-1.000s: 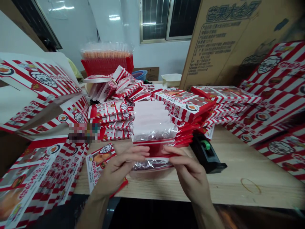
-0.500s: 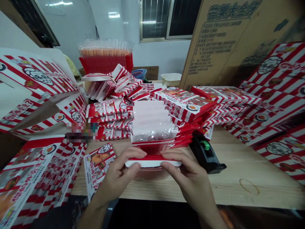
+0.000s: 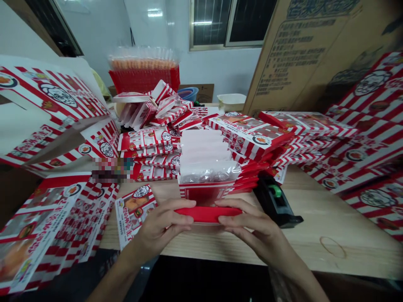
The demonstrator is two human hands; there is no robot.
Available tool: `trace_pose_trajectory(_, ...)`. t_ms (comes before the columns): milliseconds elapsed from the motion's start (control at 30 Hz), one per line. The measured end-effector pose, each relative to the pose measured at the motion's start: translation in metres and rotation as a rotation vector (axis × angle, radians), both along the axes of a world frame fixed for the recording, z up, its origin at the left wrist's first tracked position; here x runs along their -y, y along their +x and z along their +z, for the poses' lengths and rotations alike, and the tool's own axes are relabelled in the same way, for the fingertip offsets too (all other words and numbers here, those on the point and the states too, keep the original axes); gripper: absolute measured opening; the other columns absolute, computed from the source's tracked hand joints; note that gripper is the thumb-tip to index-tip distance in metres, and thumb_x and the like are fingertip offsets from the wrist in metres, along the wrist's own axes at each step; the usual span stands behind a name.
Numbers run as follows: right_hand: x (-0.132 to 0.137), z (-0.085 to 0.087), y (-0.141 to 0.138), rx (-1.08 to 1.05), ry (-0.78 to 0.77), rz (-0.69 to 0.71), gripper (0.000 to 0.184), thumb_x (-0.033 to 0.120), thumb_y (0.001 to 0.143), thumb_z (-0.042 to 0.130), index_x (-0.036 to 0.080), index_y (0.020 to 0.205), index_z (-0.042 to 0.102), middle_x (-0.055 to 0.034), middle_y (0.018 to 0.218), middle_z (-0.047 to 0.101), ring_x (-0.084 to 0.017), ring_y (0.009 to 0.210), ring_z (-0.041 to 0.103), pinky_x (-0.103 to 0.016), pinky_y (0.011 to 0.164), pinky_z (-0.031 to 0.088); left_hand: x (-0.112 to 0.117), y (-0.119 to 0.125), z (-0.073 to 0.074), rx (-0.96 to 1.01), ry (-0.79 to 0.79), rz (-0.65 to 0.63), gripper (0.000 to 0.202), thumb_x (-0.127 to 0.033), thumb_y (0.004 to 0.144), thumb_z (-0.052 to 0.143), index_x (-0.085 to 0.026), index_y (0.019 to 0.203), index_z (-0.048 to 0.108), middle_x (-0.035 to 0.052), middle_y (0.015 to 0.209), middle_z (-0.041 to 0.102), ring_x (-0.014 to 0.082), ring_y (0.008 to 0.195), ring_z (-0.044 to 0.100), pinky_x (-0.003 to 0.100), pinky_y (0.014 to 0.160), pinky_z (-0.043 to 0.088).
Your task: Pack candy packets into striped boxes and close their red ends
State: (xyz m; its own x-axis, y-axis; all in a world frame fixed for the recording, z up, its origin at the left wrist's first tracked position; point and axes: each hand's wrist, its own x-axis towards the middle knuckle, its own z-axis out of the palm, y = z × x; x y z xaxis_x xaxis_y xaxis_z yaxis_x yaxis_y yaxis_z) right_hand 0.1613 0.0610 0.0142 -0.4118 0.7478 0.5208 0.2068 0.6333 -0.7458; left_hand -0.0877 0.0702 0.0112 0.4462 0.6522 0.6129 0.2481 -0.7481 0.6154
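Between my two hands, near the front of the wooden table, is a flat cardboard box (image 3: 206, 214) with its red side edge turned toward me. My left hand (image 3: 160, 226) grips the box's left end, fingers on top and thumb along the near side. The right end is pinched the same way by my right hand (image 3: 255, 224). Most of the box's other faces are hidden from view. Just beyond it, a row of white pieces with clear plastic (image 3: 206, 159) stands packed behind a red front. A printed box (image 3: 137, 209) lies by my left wrist.
A black tape dispenser (image 3: 278, 205) stands to the right of my hands. Red-striped boxes are stacked on the right (image 3: 248, 134) and left (image 3: 146, 140). Flat striped cartons (image 3: 47, 226) fill the left front. A large brown cardboard sheet (image 3: 292, 58) leans at the back right.
The box has turned in my hands: a white edge faced me before, and its red side faces me now. My fingers have shifted along its ends. The view has moved slightly.
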Motion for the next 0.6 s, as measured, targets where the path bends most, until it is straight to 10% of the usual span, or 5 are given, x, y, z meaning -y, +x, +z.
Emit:
trace_pose_trajectory(167,0.007,-0.016,0.008,-0.084,-0.079,-0.099,0.023,0.019,0.086,0.057,0.029,0.104,0.068,-0.0072,0.126,0.058,-0.020,0.112,0.058,-0.034,0.092,0.048,0.003,0.007,-0.014,0.076,-0.011,0.124,0.013,-0.011,0.083,0.059,-0.022,0.089,0.062,0.0057,0.106,0.070,0.0150,0.095,0.067,0.026,0.080,0.054)
trace_pose_trajectory(367,-0.002,-0.066,0.101,-0.163,-0.311,-1.118,0.038,0.053,0.069,0.062,0.016,0.075,0.070,-0.0136,0.090,0.068,-0.027,0.087,0.060,-0.042,0.081,0.046,0.000,0.010,-0.028,0.087,0.029,0.228,0.015,-0.009,0.084,0.055,-0.023,0.088,0.060,0.0033,0.108,0.068,0.0161,0.100,0.064,0.027,0.079,0.052)
trace_pose_trajectory(600,0.005,-0.079,0.148,-0.228,-0.661,-0.969,0.044,0.059,0.051,0.071,0.016,0.057,0.068,-0.0034,0.051,0.059,-0.016,0.050,0.052,-0.028,0.048,0.042,0.002,0.013,-0.029,0.101,0.017,0.251,0.016,-0.009,0.084,0.053,-0.023,0.089,0.059,0.0023,0.109,0.065,0.0160,0.101,0.062,0.028,0.080,0.052)
